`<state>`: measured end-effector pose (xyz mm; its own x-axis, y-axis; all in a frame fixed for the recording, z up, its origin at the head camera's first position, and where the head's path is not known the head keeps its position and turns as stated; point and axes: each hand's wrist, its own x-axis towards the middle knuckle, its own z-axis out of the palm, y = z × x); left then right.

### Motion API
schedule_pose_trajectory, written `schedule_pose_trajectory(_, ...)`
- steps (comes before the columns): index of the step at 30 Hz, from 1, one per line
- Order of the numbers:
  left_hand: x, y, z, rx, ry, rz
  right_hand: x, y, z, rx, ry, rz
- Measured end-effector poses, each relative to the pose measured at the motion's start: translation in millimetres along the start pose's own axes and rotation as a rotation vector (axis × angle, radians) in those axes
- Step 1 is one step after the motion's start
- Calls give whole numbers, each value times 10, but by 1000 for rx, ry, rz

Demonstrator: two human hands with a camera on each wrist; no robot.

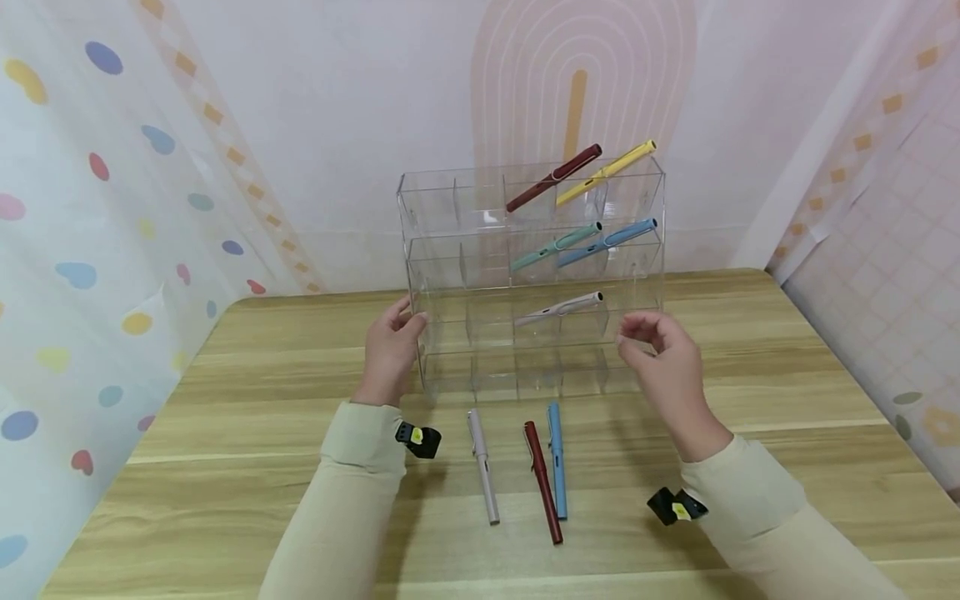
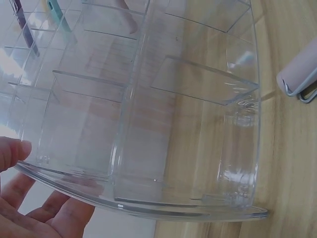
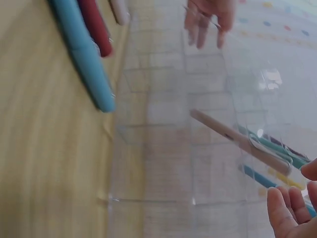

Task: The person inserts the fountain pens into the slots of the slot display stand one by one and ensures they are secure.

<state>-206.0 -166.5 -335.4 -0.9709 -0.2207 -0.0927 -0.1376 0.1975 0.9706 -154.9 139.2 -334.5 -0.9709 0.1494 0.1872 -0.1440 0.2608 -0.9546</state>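
Note:
A clear acrylic tiered organizer (image 1: 450, 200) stands mid-table. Its top tier holds a dark red pen (image 1: 553, 177) and a yellow pen (image 1: 606, 172). Below them lie a teal pen (image 1: 555, 247) and a blue pen (image 1: 606, 242), then a pale pen (image 1: 558, 308). My left hand (image 1: 401, 321) rests against the organizer's left wall (image 2: 188, 148) with straight fingers (image 2: 49, 218). My right hand (image 1: 645, 337) hovers just off its right side, fingers (image 3: 285, 210) loosely curled and holding nothing.
Three loose pens lie on the wooden table (image 1: 750, 333) in front of the organizer: pale (image 1: 483, 465), dark red (image 1: 542, 482) and blue (image 1: 557, 460). Patterned curtains enclose the table at the left, back and right.

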Motion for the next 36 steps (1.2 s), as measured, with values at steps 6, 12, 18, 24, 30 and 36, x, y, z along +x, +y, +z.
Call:
schedule_pose_trajectory(6,8,12,-1,-8,-3,-11,-119,85,39,-89,-114,56)
schedule_pose_trajectory(12,11,16,3,-24,3,-10,-162,208,92,-119,-224,102)
schedule_pose_trajectory(18,9,28,12,-28,2,-19,-191,328,179,-138,-297,140)
schedule_pose_trajectory(24,0,43,32,-27,18,-30,-184,405,305,-175,-318,170)
schedule_pose_trajectory(30,-14,35,47,-8,35,-12,-192,414,389,-164,-347,231)
schedule_pose_trajectory(36,-2,28,59,4,49,-2,-185,442,434,-197,-379,232)
